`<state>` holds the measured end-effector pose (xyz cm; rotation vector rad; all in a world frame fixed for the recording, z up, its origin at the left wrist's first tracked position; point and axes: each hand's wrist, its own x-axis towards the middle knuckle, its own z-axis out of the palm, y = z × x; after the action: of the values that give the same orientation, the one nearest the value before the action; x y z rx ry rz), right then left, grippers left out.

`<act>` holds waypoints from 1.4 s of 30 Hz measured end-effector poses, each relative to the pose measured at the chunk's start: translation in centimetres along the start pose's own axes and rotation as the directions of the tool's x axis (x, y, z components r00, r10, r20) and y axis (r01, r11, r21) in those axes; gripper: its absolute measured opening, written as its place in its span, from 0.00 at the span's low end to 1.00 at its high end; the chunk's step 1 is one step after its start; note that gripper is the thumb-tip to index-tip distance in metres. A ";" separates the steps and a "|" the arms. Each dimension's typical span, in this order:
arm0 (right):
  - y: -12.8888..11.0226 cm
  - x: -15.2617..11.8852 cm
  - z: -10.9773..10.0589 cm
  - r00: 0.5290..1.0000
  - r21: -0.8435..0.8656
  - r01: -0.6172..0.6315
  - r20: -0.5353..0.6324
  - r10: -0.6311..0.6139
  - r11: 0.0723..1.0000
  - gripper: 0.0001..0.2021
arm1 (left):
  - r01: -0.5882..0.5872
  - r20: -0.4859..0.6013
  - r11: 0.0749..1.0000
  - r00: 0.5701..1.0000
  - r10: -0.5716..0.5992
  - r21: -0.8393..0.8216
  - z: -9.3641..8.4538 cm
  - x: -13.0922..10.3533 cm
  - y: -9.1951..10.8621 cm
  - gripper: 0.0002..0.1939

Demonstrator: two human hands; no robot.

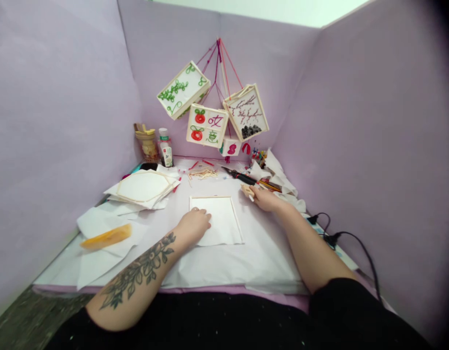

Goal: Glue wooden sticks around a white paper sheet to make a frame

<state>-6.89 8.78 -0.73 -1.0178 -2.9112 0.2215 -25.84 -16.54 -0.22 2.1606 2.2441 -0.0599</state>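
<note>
My left hand (196, 224) lies on a square sheet of white paper (222, 223) edged with thin wooden sticks along the top and right side. Its fingers are stretched over the sheet's left part and cover some of it. Out to the right, my right hand (264, 198) is closed on a small tan piece with a white tip (248, 191), just above the table; its exact kind is unclear. Beyond that hand lie black-handled pliers (244, 178). A loose pile of thin wooden sticks (202, 173) rests behind the sheet.
White panels with stick frames (146, 186) are stacked at left, near a yellow-orange strip (106, 236). Bottles (165, 148) and a jar (147, 146) stand at the back left. Decorated box lanterns (208, 125) hang behind. Crumpled paper (279, 170) and a power cord (359, 238) are at right.
</note>
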 end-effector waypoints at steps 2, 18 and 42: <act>0.4 0.3 0.4 0.999 -0.109 -0.023 0.045 0.028 0.994 0.23 | 0.008 -0.016 1.000 1.000 -0.008 -0.008 0.0 0.0 -0.2 0.10; -8.3 0.9 3.9 0.964 0.164 0.203 -0.206 -0.168 0.965 0.21 | -0.096 0.088 0.975 0.989 0.116 -0.203 0.9 0.9 1.1 0.35; -8.7 0.4 3.1 0.970 0.067 0.189 -0.170 -0.176 0.980 0.20 | -0.091 0.158 0.960 0.978 0.136 -0.265 0.7 0.5 0.6 0.37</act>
<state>-12.87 1.94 -2.43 -0.7138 -2.7977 0.2349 -25.21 -16.08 -0.92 2.0544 1.9117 0.0399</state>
